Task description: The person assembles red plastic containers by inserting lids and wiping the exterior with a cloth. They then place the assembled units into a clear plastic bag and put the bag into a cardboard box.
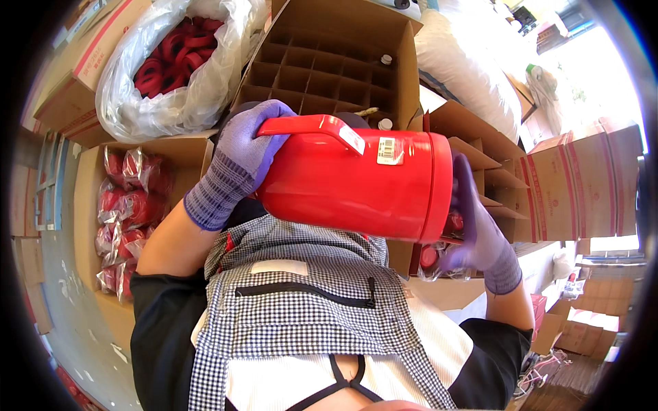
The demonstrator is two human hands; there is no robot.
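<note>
I hold a red plastic jug (356,181) lying sideways in front of my checked apron. My left hand (243,161), in a purple knit glove, grips the jug's closed end beside its red handle (308,125). At the jug's open end my right hand (476,229), also gloved in purple, has its fingers on the rim and on a small red part there that I cannot make out clearly. A white sticker sits on the jug's side.
A cardboard box with a divider grid (322,72) stands behind the jug, a few bottle tops in its cells. A clear bag of red rings (171,58) lies at upper left. A box of wrapped red parts (127,212) stands left. Stacked cartons (582,181) stand right.
</note>
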